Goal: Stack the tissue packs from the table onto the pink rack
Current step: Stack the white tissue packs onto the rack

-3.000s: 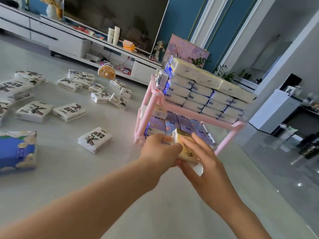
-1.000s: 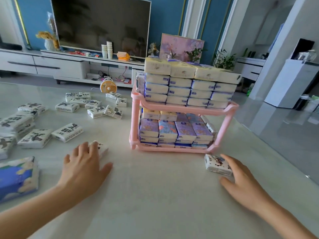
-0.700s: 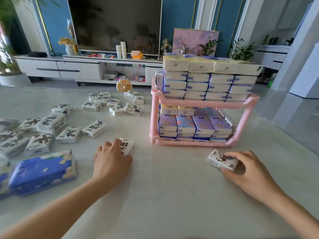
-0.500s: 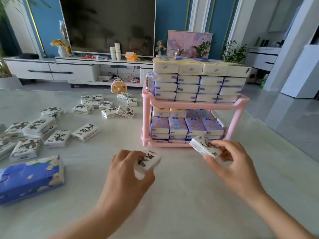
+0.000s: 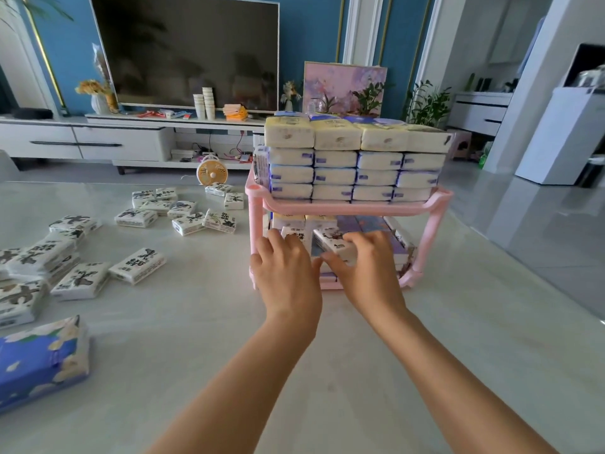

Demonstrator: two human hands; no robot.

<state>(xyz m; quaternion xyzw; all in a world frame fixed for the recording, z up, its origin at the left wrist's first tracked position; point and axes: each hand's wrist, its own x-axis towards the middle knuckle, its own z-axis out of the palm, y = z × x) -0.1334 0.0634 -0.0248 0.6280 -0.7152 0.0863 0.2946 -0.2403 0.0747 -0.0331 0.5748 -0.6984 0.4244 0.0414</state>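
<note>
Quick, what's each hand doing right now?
Left hand: gripping a white tissue pack.
Right hand: gripping a second white tissue pack.

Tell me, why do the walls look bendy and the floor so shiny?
Head view: the wide lens bows the white pillar near the edges; bright light glares off the grey floor on the right and sheens the table; the dark TV mirrors the room faintly.

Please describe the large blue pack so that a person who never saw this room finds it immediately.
Start at the pale table and look at its near left edge, far from the pink rack. The blue pack lies flat there. Unlike the small white packs with black drawings beyond it, it is much larger and blue with pale flower shapes.
</note>
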